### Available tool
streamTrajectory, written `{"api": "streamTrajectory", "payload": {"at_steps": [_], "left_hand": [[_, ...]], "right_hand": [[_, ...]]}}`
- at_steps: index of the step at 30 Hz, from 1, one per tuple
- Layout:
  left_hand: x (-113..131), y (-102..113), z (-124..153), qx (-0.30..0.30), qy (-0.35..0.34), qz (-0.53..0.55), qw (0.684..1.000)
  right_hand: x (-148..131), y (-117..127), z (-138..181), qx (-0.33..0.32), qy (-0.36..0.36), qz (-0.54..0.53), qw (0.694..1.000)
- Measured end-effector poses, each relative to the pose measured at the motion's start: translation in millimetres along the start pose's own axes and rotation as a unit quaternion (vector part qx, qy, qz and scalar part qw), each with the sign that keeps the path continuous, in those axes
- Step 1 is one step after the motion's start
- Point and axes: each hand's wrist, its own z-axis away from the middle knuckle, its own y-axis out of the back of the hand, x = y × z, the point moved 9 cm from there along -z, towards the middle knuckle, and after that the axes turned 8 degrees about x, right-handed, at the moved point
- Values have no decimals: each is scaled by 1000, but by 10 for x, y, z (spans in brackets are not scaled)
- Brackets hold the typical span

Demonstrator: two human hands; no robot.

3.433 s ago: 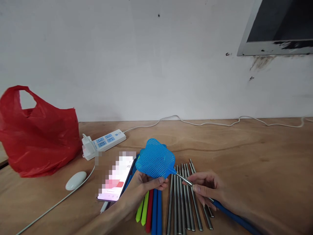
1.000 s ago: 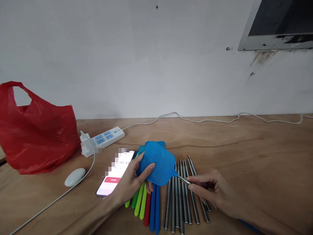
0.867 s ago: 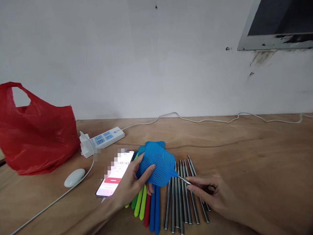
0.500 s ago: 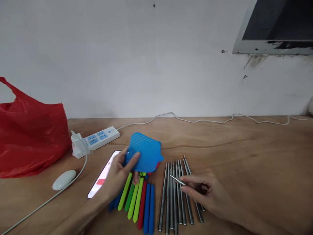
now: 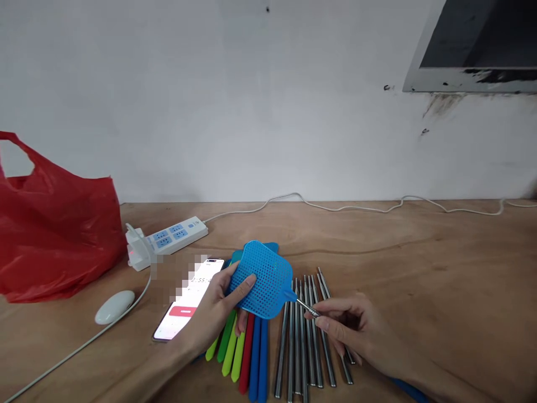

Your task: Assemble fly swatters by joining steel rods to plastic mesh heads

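My left hand [image 5: 226,296] is closed on a blue perforated fly swatter head [image 5: 266,282], thumb on top and fingers beneath. The head tilts so that its short neck points right. Between thumb and fingers, my right hand [image 5: 350,324] pinches a thin steel rod [image 5: 307,308]. Its tip meets the swatter's neck; how far in it sits, I cannot tell. Below lie several steel rods [image 5: 297,347] side by side. Left of them is a row of coloured handles [image 5: 254,358] in green, red and blue. Partly hidden behind the held head are other blue swatter heads [image 5: 272,247].
To the left are a lit phone [image 5: 197,296], a white mouse-shaped object [image 5: 114,307] and a white power strip [image 5: 178,234] with its cable. A red plastic bag [image 5: 62,235] stands at far left. Something blue [image 5: 409,389] shows under my right forearm.
My left hand has brought the blue swatter head lower and to the right, its neck turned toward the rod. Rod tip and neck, apart before, now meet. My right hand has barely moved.
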Motion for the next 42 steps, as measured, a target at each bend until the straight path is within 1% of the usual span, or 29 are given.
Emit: {"api": "streamTrajectory", "payload": {"at_steps": [2,4,9,12,18,25,29,31,32,34,35,36,38,40,42], "left_hand": [[5,5,0,0,-2,-9,1000],[30,-4,5,-7,-8,-18,1000],[105,-38,22,-29,-30,-43,998],[98,-56,35,-35,-37,-49,998],[0,-99,82,-44,-24,-33,998],[20,-123,106,-43,-18,-49,998],[-12,-130,105,-41,-18,-57,997],[-38,-127,102,-32,-14,-69,997],[-35,-108,100,-17,-17,-81,996],[19,-45,97,26,-43,-114,992],[68,-5,100,52,-63,-132,988],[122,34,104,77,-85,-151,982],[220,98,113,116,-125,-195,966],[287,126,113,137,-157,-255,944],[325,96,109,130,-191,-323,918]], "right_hand": [[2,11,-1,4,4,-9,1000],[24,4,1,-10,-11,-15,1000],[55,-70,28,-101,-72,-34,992],[61,-101,40,-127,-86,-48,987],[83,-136,60,-123,-79,-51,988],[77,-136,63,-122,-86,-42,988],[111,-135,46,-124,-91,-49,987],[137,-126,43,-123,-99,-56,986],[146,-119,44,-121,-103,-59,986],[152,-83,42,-104,-107,-65,987],[146,-48,33,-86,-104,-69,988],[134,5,17,-58,-97,-70,991],[96,170,-26,27,-69,-72,995],[73,334,-60,106,-42,-69,991],[97,441,-93,149,-38,-59,986]]}}
